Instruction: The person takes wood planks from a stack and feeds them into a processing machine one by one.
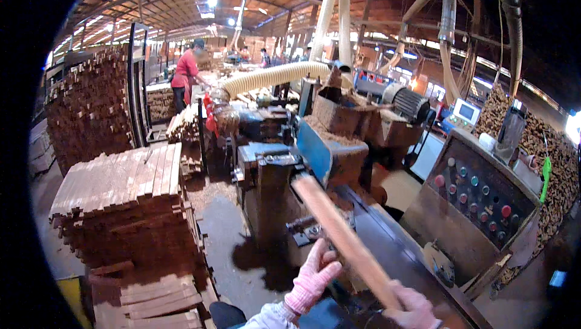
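A long, narrow wooden board (339,229) slants across the front of the woodworking machine, its far end near the blue guard plate (316,150). My right hand (414,309), in a pale pink glove, is closed around the board's near end. Beside the board's left edge is my left hand (313,273), gloved alike, with its fingers apart and nothing in them; whether a fingertip touches the wood I cannot tell. Beneath the board runs the dark metal machine bed (396,247), and a metal clamp-like fitting (308,230) sits on its left side.
To my left rises a big stack of boards (124,178), with loose boards (160,299) lower down. A control panel (475,193) with coloured buttons stands on the right. Sawdust covers the machine housing (342,123) under a ribbed hose (272,78). A person (186,75) in red works farther off.
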### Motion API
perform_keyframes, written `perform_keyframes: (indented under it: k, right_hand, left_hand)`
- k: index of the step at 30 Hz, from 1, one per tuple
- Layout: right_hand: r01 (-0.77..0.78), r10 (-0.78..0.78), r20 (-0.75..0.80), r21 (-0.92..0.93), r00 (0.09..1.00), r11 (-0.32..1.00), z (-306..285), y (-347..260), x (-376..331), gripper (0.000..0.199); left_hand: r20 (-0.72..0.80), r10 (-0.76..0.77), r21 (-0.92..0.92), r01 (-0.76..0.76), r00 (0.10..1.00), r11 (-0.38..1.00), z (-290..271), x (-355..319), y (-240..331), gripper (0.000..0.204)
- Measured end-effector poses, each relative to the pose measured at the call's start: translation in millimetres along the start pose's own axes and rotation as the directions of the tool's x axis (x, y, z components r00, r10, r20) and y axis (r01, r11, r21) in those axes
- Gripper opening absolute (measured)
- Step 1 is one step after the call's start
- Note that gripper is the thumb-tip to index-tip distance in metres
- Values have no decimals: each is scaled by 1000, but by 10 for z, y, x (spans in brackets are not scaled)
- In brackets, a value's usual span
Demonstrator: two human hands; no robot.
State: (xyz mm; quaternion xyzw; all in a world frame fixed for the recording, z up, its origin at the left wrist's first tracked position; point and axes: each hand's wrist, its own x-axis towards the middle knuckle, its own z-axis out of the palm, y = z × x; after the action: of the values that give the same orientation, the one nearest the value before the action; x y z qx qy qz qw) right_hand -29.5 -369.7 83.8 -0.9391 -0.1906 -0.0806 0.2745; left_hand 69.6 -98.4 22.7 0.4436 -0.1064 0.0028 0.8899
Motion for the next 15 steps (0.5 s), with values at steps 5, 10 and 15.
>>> perform_keyframes:
  k: [5,10,15]
  right_hand:
    - [-298,304,-46,-375,952,878,-507,444,-1227,63]
    - [-261,279,-31,-469,960,844,-436,702,-1214,60]
    - [-172,112,-155,-464,982,869,-331,1250,-808,57]
  left_hand:
    - [-302,-54,-7,54,952,999,-705,-117,-500,79]
    - [-759,83,31,-91,646,995,-2097,-908,-574,67]
    - [-992,94,96,19,80,995,-3776,-2552,-843,73]
